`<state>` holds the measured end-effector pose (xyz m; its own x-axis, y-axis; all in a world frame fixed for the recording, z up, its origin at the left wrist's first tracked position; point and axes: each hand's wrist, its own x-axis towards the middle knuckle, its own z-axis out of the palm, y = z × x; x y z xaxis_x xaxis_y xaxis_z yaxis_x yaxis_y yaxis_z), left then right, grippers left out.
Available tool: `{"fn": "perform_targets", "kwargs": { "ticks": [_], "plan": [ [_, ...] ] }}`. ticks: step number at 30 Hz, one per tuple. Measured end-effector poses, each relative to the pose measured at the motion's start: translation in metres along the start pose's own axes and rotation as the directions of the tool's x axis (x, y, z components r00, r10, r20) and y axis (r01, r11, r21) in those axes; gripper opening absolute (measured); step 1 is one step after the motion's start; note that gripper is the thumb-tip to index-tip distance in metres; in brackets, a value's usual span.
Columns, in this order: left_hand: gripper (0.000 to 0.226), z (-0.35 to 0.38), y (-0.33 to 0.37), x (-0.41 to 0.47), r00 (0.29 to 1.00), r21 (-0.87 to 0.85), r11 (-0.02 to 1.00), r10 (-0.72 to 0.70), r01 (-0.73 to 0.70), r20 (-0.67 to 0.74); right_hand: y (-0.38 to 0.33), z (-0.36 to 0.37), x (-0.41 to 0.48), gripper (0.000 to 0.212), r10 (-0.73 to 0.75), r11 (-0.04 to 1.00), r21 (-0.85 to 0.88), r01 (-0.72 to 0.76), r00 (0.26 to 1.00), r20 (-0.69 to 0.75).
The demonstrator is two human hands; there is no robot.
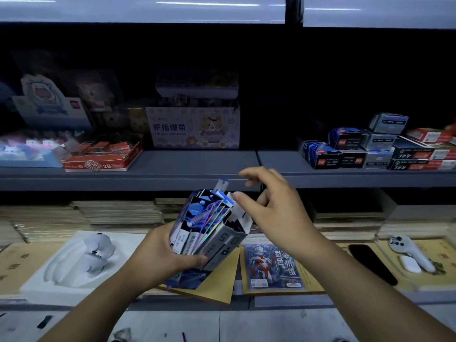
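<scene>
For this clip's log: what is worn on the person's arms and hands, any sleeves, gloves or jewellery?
Left hand and right hand are ungloved, with no rings; left forearm and right forearm are bare to the frame's edge, with no sleeve, watch or bracelet in view.

Upper grey shelf (197,166):
- 9 o'clock: a red 2B carton (101,157), open-topped.
- 10 o'clock: a cartoon display box (49,112).
- 12 o'clock: a finger-bandage box (196,127), with another box on top, too dim to read.
- 2 to 3 o'clock: small blue-and-black boxes (355,154), stacked in tiers.

Lower deck (283,301):
- Along the back: brown paper stacks (118,213).
- 8 o'clock: a white moulded tray (44,282).
- 5 o'clock: a hero-print paper pack (274,266), lying on yellow booklets (312,283).
- 4 o'clock: a black phone (372,264), just beside a white handheld gadget (412,253).
</scene>
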<state>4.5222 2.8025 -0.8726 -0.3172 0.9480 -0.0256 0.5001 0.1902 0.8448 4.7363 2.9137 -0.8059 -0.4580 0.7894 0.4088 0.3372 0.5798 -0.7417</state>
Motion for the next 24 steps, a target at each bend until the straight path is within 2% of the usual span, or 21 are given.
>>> {"fn": "perform_targets", "kwargs": {
  "ticks": [6,9,14,16,19,22,24],
  "plan": [
    [0.053,0.003,0.004,-0.003,0.994,0.056,0.998,0.004,-0.010,0.107,0.002,0.000,0.003,0.013,-0.037,0.996,0.078,0.031,0.996,0.076],
    [0.054,0.003,0.002,-0.003,0.992,0.065,0.998,-0.001,-0.007,0.129,0.003,-0.001,0.007,0.015,-0.029,0.990,0.138,0.019,0.997,0.071],
    [0.046,0.001,0.000,-0.003,0.994,0.076,0.997,-0.007,-0.002,0.110,0.000,-0.024,0.020,0.011,0.029,0.940,0.339,0.025,0.988,-0.154],
    [0.042,0.000,-0.002,-0.003,0.995,0.083,0.997,-0.012,0.004,0.095,0.000,-0.034,0.021,0.007,0.072,0.916,0.401,0.012,0.979,-0.192],
    [0.042,-0.002,-0.003,-0.001,0.998,0.089,0.996,-0.006,0.000,0.069,-0.003,-0.043,0.020,0.008,0.156,0.835,0.549,-0.032,0.971,-0.181],
    [0.042,-0.003,-0.004,0.000,0.999,0.093,0.996,-0.003,-0.001,0.037,-0.009,-0.051,0.018,0.013,0.219,0.728,0.680,-0.091,0.970,-0.104],
    [0.043,-0.004,-0.005,0.000,1.000,0.095,0.996,-0.005,0.003,0.024,-0.010,-0.056,0.017,0.023,0.246,0.735,0.663,-0.144,0.967,-0.063]
  ]
}}
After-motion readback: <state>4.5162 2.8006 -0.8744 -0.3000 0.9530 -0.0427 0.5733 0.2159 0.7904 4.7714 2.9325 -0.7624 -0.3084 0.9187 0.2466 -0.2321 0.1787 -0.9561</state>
